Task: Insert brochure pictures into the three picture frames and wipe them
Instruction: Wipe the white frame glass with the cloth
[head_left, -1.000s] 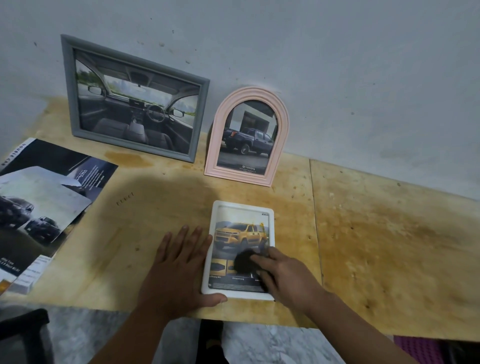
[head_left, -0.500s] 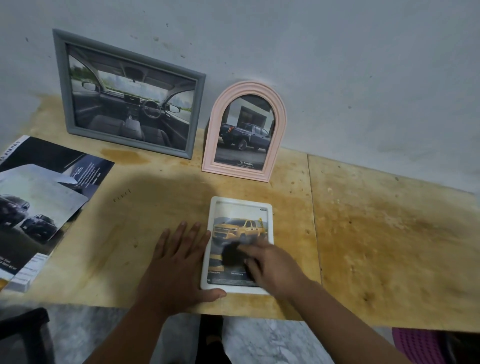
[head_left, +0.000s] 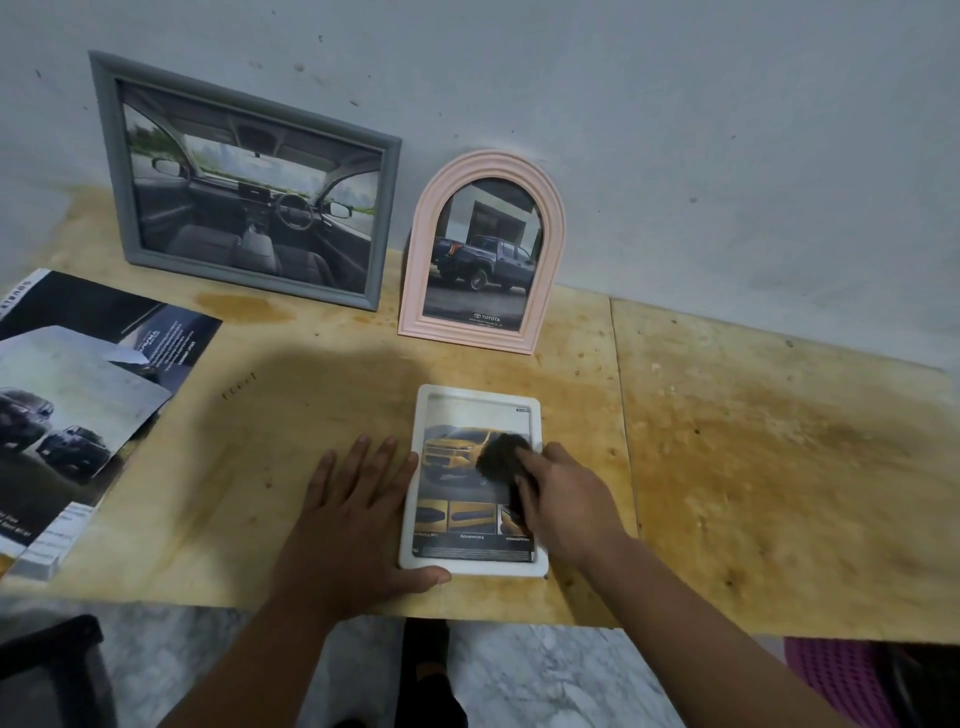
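Note:
A small white frame (head_left: 475, 397) lies flat near the table's front edge, with a yellow-truck picture inside. My right hand (head_left: 563, 501) holds a dark cloth (head_left: 498, 457) and presses it on the frame's glass at its right side. My left hand (head_left: 353, 519) lies flat on the table against the frame's left edge, thumb along its bottom edge. A grey frame (head_left: 249, 187) with a car-interior picture and a pink arched frame (head_left: 485, 254) with a dark pickup picture lean upright against the wall behind.
Loose brochure pages (head_left: 78, 405) lie at the table's left. The stained plywood table (head_left: 753, 467) reaches to the right, its front edge just below my wrists. A dark stool corner (head_left: 52, 670) sits lower left, something purple (head_left: 831, 680) lower right.
My right hand has slid the cloth up the glass, from the lower part of the picture to the truck image. The left hand has stayed flat beside the frame.

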